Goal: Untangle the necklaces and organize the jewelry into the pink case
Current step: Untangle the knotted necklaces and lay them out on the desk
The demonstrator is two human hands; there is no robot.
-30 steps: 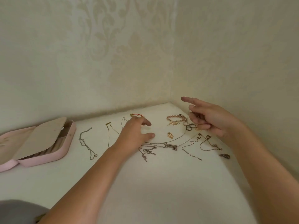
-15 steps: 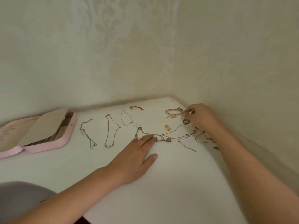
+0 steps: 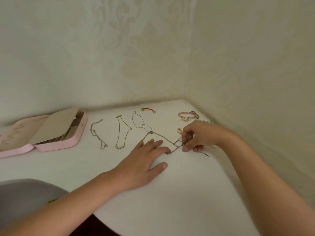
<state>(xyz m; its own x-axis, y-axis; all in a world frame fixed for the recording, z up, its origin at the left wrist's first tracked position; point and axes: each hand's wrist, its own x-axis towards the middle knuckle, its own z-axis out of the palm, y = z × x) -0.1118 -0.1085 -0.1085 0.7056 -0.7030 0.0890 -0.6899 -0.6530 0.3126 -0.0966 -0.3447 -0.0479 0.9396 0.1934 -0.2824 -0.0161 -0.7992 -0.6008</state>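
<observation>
Two hands untangling: flat-fingered left hand pins silver chain; right hand, three o'clock, pinches it; next probably needs gentle pulling.

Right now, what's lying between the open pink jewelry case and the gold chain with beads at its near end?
One loose silver chain, stretched out lengthwise, touching neither the pink case nor the gold chain. The head view shows it.
</observation>
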